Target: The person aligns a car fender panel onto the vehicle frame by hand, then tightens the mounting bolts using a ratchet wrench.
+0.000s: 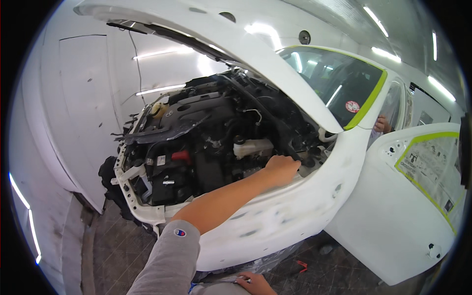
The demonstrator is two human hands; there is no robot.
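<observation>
My left hand (281,168) reaches from a grey sleeve across the white fender (295,211) into the open engine bay. Its fingers are closed around the lower end of a black rod (260,110) that slants up toward the raised white hood (221,29). A white fluid reservoir (253,146) sits just left of this hand. My right hand (254,283) shows only partly at the bottom edge, low beside the fender, with its fingers on something grey. Its grip is hidden.
A battery (167,183) with a red terminal cap (181,156) sits at the front of the bay. Green tape edges the windshield (334,78). The white door (393,221) stands open at right, with another person's hand (379,124) behind it. A red-handled tool (301,266) lies on the floor.
</observation>
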